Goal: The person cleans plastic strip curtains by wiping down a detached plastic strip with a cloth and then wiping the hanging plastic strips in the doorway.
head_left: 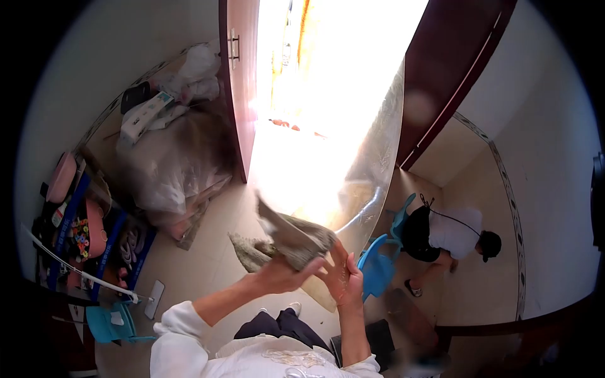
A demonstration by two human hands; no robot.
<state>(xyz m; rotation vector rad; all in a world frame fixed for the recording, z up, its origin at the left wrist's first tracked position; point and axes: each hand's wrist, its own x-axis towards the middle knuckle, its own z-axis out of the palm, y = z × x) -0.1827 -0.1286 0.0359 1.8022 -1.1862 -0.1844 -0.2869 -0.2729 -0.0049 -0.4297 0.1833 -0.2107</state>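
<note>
A grey-green cloth [291, 238], perhaps a towel, hangs in loose folds in front of my body, with one flap blurred by motion. My left hand [285, 274] is closed on its lower part, fingers pointing toward my other hand. My right hand [343, 280] is raised against the cloth's right side, its fingers stretched upward and its thumb apart. The cloth partly covers those fingertips. The skin near the right wrist looks wet or shiny.
A bright doorway has a door [238, 94] and a clear plastic curtain [381, 164]. Bagged items [179, 157] and a shoe rack [101, 242] stand left. A blue chair [378, 268] is at right, near a seated person [450, 233] in a cap. A teal stool [112, 322] sits lower left.
</note>
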